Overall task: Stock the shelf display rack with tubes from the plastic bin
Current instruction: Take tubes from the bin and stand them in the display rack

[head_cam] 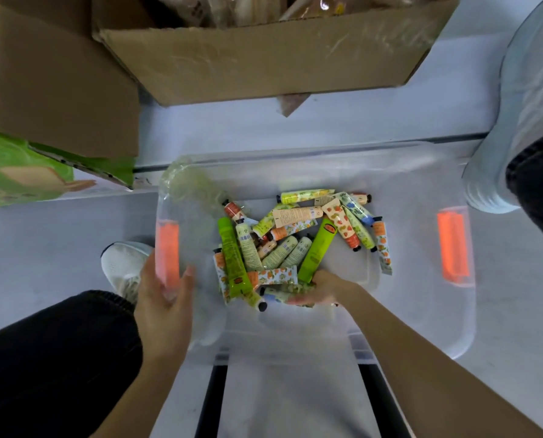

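Closest in, the left hand (166,295) lies lower left of centre, fingers straight and slightly apart, pressed against the left wall of the clear plastic bin (422,311) beside an orange handle (166,251). Tubes (295,241) lie heaped mid-frame on the bin's floor. At the heap's lower right edge the right hand (322,289) rests among them, blurred; whether it grips one cannot be told.

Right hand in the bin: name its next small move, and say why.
Probably close on a few tubes and lift them out. The right hand lies at the near edge of the pile in the plastic bin, its grip blurred; the left hand rests open against the bin's left wall.
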Tool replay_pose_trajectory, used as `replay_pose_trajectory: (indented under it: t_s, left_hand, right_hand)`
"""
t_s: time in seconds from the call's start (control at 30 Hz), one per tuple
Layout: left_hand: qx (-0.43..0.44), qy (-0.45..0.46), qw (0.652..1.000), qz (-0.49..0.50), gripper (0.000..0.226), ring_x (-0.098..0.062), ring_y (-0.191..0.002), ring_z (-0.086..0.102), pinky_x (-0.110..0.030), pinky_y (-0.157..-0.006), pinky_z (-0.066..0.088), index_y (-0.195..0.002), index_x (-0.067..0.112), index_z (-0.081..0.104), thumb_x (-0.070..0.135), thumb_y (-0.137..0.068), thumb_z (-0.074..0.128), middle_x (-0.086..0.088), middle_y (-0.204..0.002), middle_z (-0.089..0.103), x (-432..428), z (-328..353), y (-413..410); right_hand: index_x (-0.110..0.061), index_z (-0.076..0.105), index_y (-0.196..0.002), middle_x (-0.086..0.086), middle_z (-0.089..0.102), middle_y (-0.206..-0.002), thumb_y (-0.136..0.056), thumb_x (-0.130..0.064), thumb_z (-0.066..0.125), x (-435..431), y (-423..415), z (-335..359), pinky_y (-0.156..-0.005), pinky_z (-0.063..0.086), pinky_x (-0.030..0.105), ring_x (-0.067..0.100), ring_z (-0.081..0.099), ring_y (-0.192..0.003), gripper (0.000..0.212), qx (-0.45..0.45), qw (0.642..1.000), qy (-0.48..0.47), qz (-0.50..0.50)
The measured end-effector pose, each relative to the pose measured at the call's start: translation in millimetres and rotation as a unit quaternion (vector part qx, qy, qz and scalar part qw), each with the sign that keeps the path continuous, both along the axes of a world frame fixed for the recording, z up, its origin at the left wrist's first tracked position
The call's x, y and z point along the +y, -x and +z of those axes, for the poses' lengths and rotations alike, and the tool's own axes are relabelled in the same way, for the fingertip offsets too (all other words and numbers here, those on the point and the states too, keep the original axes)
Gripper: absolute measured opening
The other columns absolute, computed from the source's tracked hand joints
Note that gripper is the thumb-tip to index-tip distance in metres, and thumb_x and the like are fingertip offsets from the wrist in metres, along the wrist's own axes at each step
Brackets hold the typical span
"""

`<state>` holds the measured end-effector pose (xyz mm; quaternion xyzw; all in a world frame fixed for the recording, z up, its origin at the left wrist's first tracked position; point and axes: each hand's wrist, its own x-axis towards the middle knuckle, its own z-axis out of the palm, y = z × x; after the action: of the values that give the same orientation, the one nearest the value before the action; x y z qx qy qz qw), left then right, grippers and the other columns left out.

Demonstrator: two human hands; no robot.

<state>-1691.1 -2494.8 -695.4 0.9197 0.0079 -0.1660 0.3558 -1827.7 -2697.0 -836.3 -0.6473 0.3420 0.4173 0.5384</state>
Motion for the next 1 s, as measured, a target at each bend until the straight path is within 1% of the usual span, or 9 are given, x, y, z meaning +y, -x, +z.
replay_pose_trajectory:
  t_s: [0.07,0.23,0.3,0.43,0.57,0.7,0.77,0.9,1.0]
  left_hand:
    - [-0.005,0.0,1.0,-0.004,0.072,-0.028,-0.084,0.059,-0.036,-0.068,0.043,-0.13,0.029,0.044,0.067,-0.07,0.048,-0.006,-0.096,0.061,-0.9,1.5,0.2]
    - [-0.006,-0.002,1.0,0.006,0.077,-0.028,-0.084,0.058,-0.035,-0.07,0.042,-0.133,0.027,0.043,0.067,-0.068,0.047,-0.005,-0.095,0.06,-2.1,1.8,0.6]
    - [-0.01,-0.004,1.0,0.002,0.082,-0.026,-0.082,0.057,-0.035,-0.07,0.042,-0.134,0.026,0.043,0.071,-0.065,0.043,-0.004,-0.093,0.059,-2.4,2.0,0.5]
    - [-0.01,-0.004,1.0,0.002,0.082,-0.027,-0.086,0.057,-0.036,-0.072,0.044,-0.133,0.026,0.043,0.072,-0.065,0.042,-0.005,-0.099,0.06,-1.8,1.8,0.0]
    - [-0.009,0.0,1.0,0.004,0.079,-0.029,-0.087,0.059,-0.036,-0.071,0.045,-0.13,0.027,0.044,0.072,-0.065,0.043,-0.005,-0.097,0.061,-1.1,2.2,0.6]
    - [0.0,0.009,1.0,0.014,0.074,-0.026,-0.089,0.059,-0.035,-0.073,0.044,-0.13,0.028,0.045,0.068,-0.068,0.048,-0.003,-0.1,0.062,-1.8,2.3,0.8]
    - [0.001,0.013,1.0,0.012,0.073,-0.026,-0.09,0.06,-0.036,-0.074,0.045,-0.129,0.028,0.047,0.068,-0.068,0.047,-0.005,-0.102,0.063,-1.3,1.5,0.3]
    - [0.006,0.011,1.0,0.015,0.051,-0.03,-0.091,0.06,-0.034,-0.07,0.042,-0.126,0.023,0.049,0.049,-0.084,0.062,-0.008,-0.099,0.063,0.4,-0.6,-0.9]
    - [0.004,0.015,1.0,0.009,0.046,-0.027,-0.088,0.061,-0.029,-0.063,0.04,-0.124,0.021,0.05,0.045,-0.086,0.06,-0.005,-0.097,0.063,1.0,-0.5,-0.6]
  right_hand:
    - [-0.015,0.058,-0.122,-0.003,0.063,-0.109,-0.075,-0.039,0.076,-1.0,2.6,-0.1,-0.084,0.043,0.022,0.012,0.055,-0.094,0.055,-0.015,1.0,-0.008,-0.006]
    - [-0.011,0.061,-0.122,0.003,0.067,-0.112,-0.071,-0.035,0.081,-0.3,2.2,-4.1,-0.095,0.05,0.033,0.019,0.062,-0.1,0.059,0.011,0.999,-0.019,-0.025]
    - [-0.012,0.061,-0.12,0.002,0.065,-0.113,-0.068,-0.044,0.08,-1.7,-0.5,-5.2,-0.095,0.05,0.035,0.02,0.061,-0.102,0.064,0.039,0.999,-0.015,0.016]
    - [-0.011,0.063,-0.107,0.002,0.062,-0.088,-0.069,-0.053,0.074,-14.6,-5.6,10.5,-0.063,0.046,0.026,0.017,0.055,-0.075,0.058,0.061,0.987,-0.042,0.143]
    - [-0.009,0.06,-0.095,0.002,0.053,-0.072,-0.074,-0.037,0.078,-41.4,-3.4,33.6,-0.054,0.036,0.021,0.014,0.044,-0.061,0.039,0.063,0.984,-0.081,0.148]
    - [-0.021,0.061,-0.091,-0.006,0.06,-0.078,-0.077,-0.027,0.076,-64.3,1.3,55.1,-0.058,0.04,0.015,0.009,0.051,-0.069,0.022,0.062,0.984,-0.081,0.145]
    - [-0.022,0.059,-0.097,-0.008,0.062,-0.085,-0.077,-0.023,0.076,-69.8,-1.8,60.1,-0.063,0.042,0.015,0.012,0.056,-0.08,0.026,0.032,0.992,-0.061,0.102]
    - [-0.016,0.056,-0.117,-0.002,0.062,-0.107,-0.076,-0.03,0.077,-55.9,-27.0,52.9,-0.085,0.042,0.027,0.025,0.055,-0.108,0.049,-0.03,0.999,0.014,0.044]
    - [-0.01,0.03,-0.146,0.005,0.041,-0.145,-0.077,-0.034,0.075,-38.9,-44.9,46.1,-0.106,0.031,0.034,0.028,0.037,-0.134,0.085,-0.05,0.992,0.085,0.083]
